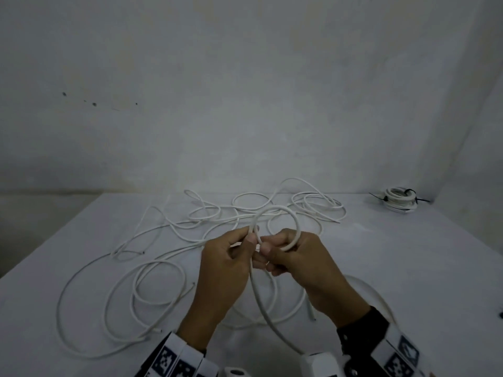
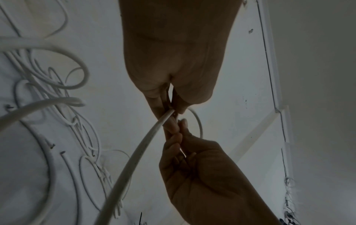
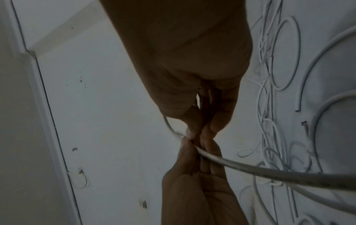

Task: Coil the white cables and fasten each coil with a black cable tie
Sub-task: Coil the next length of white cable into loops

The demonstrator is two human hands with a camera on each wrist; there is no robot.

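Observation:
Both hands meet above the middle of the white table (image 1: 408,268). My left hand (image 1: 249,238) pinches a thick white cable (image 1: 261,303) between thumb and fingers. Its first loop (image 1: 280,209) stands up behind the hands. My right hand (image 1: 268,248) grips the same loop where it closes. The cable's tail runs down from the left hand toward me. In the left wrist view the left fingertips (image 2: 161,106) squeeze the cable (image 2: 138,152), with the right hand (image 2: 179,130) just beneath. In the right wrist view the right fingertips (image 3: 212,129) touch the left hand (image 3: 192,153) at the cable (image 3: 250,169).
Several loose white cables (image 1: 152,270) sprawl over the table's left and middle, reaching the back (image 1: 313,202). A finished coil with black ties (image 1: 400,200) lies at the back right corner by the wall. A small dark object (image 1: 500,314) shows at the right edge.

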